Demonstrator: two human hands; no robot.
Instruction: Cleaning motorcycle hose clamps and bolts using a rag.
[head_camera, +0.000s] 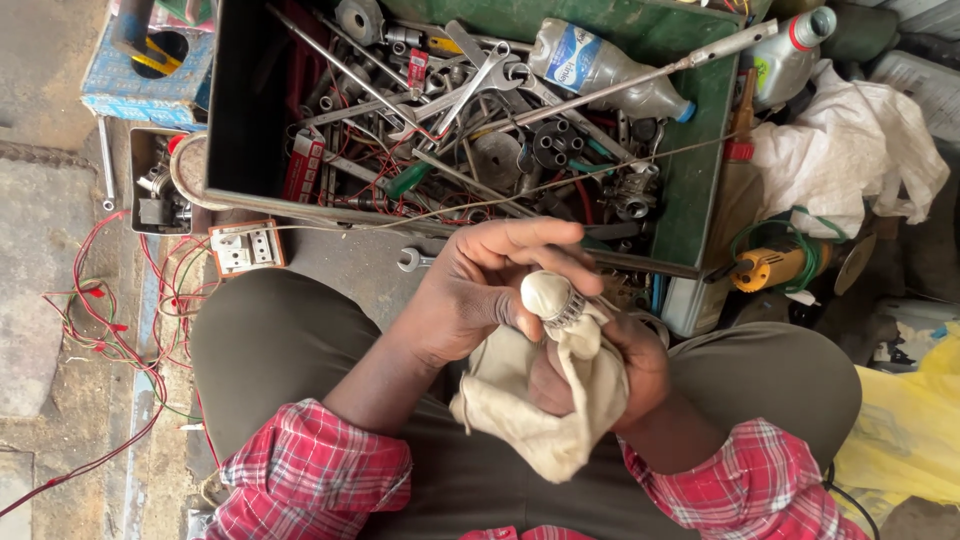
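A beige cloth (560, 400) is draped over my right hand (640, 365), which grips it from below. The cloth's top is bunched over a small round metal part with ribbed rings (566, 310). My left hand (480, 285) reaches across from the left; its thumb and fingers press on the wrapped tip of that part. Both hands sit above my lap, between my knees in dark olive trousers.
A green metal toolbox (700, 130) in front holds several spanners, rods, sockets and a crushed plastic bottle (600, 65). A spanner (412, 260) lies on the ground below it. Red wires (100, 330) and a white socket plate (245, 247) lie left. A yellow angle grinder (775, 265) and white sack (850, 150) lie right.
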